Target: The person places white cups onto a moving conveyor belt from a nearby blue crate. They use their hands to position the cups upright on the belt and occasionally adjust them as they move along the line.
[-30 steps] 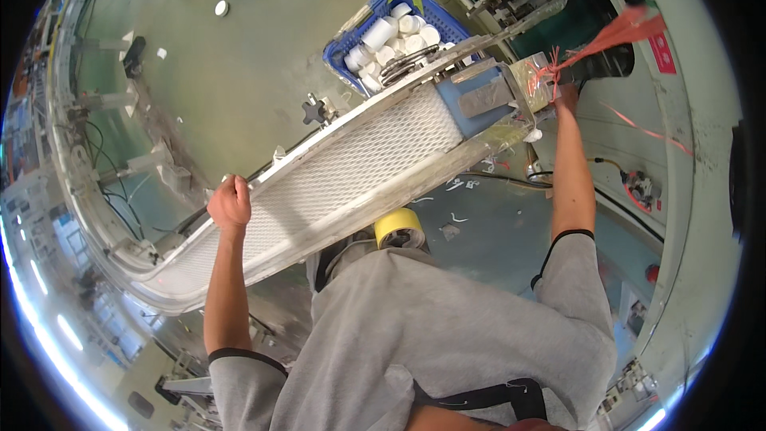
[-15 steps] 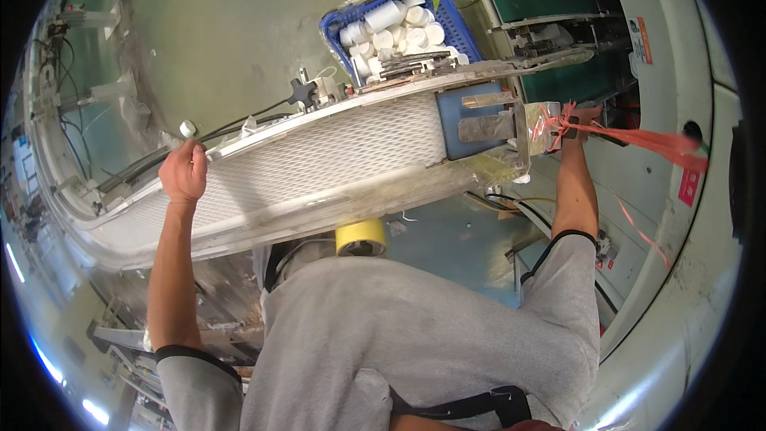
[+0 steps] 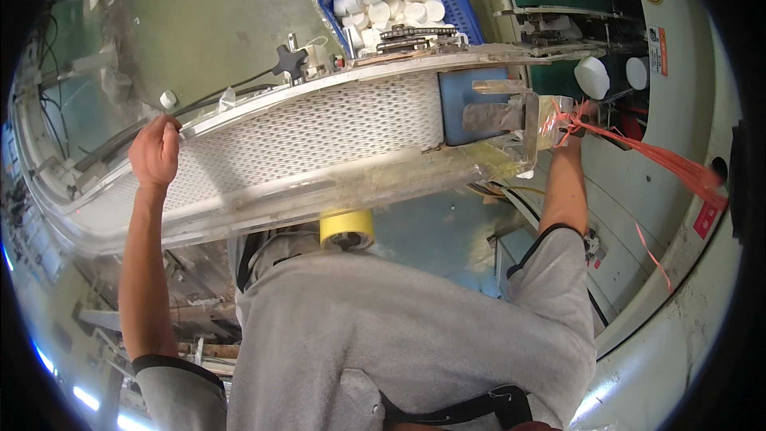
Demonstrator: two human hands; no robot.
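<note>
Conveyor belt: left hand clenched on its rail, right hand grip unclear

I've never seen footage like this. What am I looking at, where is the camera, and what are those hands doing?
The camera sits on a person's head and looks down through a fisheye lens, so straight edges bend. The grey shirt at the bottom is the wearer's own. Both bare arms reach up from it.

Across the middle runs a long conveyor with a white mesh belt. The left hand grips its far rail. The right hand is at the belt's other end, by some red plastic string; I cannot tell whether it grips anything.

Beyond the belt stands a blue crate of white plastic spools. A yellow tape roll sits just under the belt's near edge.
</note>
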